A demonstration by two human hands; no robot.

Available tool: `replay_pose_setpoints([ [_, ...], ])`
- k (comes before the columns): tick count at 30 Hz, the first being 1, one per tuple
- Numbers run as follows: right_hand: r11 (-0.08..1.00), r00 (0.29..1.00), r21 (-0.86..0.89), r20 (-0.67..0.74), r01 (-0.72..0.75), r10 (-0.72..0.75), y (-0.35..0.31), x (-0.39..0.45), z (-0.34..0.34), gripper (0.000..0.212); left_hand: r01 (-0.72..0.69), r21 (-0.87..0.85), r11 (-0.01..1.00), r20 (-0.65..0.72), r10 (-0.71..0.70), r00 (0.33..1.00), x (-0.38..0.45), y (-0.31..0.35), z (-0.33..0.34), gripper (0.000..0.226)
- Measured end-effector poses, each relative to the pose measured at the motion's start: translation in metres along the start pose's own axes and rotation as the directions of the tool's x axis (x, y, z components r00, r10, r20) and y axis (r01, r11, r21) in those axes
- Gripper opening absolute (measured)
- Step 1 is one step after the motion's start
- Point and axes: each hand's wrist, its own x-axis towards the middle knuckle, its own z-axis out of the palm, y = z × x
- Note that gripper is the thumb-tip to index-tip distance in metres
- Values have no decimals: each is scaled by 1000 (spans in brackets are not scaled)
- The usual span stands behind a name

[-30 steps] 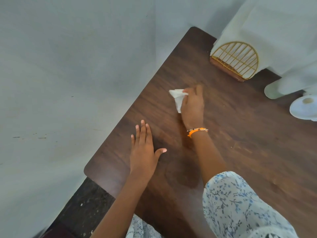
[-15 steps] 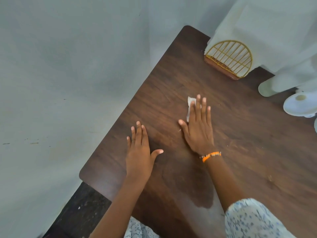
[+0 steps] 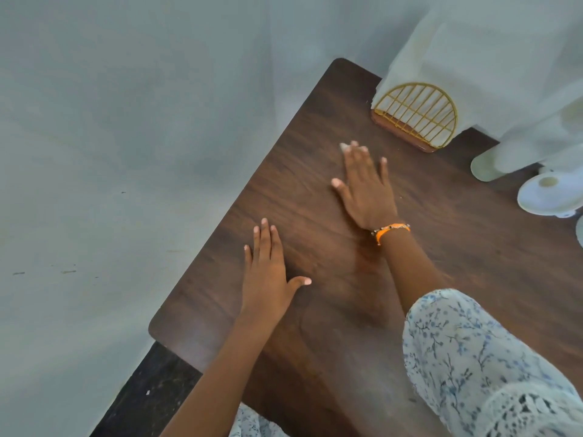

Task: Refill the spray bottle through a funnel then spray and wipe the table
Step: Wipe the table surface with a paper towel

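The right hand (image 3: 366,187) lies flat on the dark wooden table (image 3: 473,253), fingers straight, pressing down a white tissue (image 3: 344,146) of which only a blurred sliver shows past the fingertips; it may be folded under the palm. The left hand (image 3: 268,272) rests open and flat nearer the table's edge, holding nothing. A gold wire napkin holder (image 3: 416,116) stands beyond, a white funnel (image 3: 549,193) to the right.

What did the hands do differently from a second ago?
The right hand first gripped the tissue bunched, then flattened over it and slid it away, toward the gold wire holder. Only a white corner now shows. The left hand stayed flat on the table.
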Motion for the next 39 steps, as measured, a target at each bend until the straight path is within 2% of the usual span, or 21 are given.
replay_pose_setpoints([
  [2,988,987,37,-62,-149,151,3,-16,3,68,3,42,999,30,-4,1000,4,-1,1,106],
  [3,986,983,45,-78,-161,164,-8,-26,7,70,1,60,998,33,-3,999,4,-2,2,106],
  [5,998,999,65,-41,3,-1,-45,-38,16,73,-11,59,998,37,9,999,4,-2,2,107],
  [7,969,968,39,50,243,-245,-80,-35,24,72,-16,19,1000,39,15,999,5,-3,3,109],
  [8,947,944,7,79,322,-322,-89,-26,24,71,-18,16,1000,39,17,999,5,-3,3,109],
  [10,927,929,-79,88,366,-359,-87,4,20,69,-31,36,999,37,30,999,6,-4,2,109],
  [12,950,957,-126,84,286,-277,-69,36,13,64,-30,45,999,44,28,999,5,-5,2,109],
  [16,999,999,-27,-8,31,-31,-18,57,-1,62,-24,80,997,46,20,999,4,-6,2,107],
  [20,971,966,20,-94,-238,239,-12,22,4,68,-11,111,994,58,4,998,7,-4,4,106],
  [22,985,981,40,-92,-168,171,-46,9,11,74,-29,70,997,16,28,999,8,-3,6,110],
  [25,993,993,11,11,121,-121,-101,16,21,77,-47,69,996,-58,51,997,8,-5,10,118],
  [27,976,976,-59,57,211,-208,-108,36,18,74,-38,97,995,-43,43,998,9,-7,13,117],
  [29,982,985,-87,44,168,-165,-90,59,12,69,-36,108,993,-30,39,999,9,-7,13,114],
  [33,998,998,-20,-26,-66,65,-24,66,-1,65,-35,110,993,32,31,999,8,-6,10,110],
  [36,979,978,29,-59,-201,202,13,23,-6,66,-29,101,994,-4,29,1000,7,-6,8,109],
  [39,943,942,70,-66,-325,329,19,-41,-2,70,-6,135,991,36,1,999,7,-5,7,107],
])
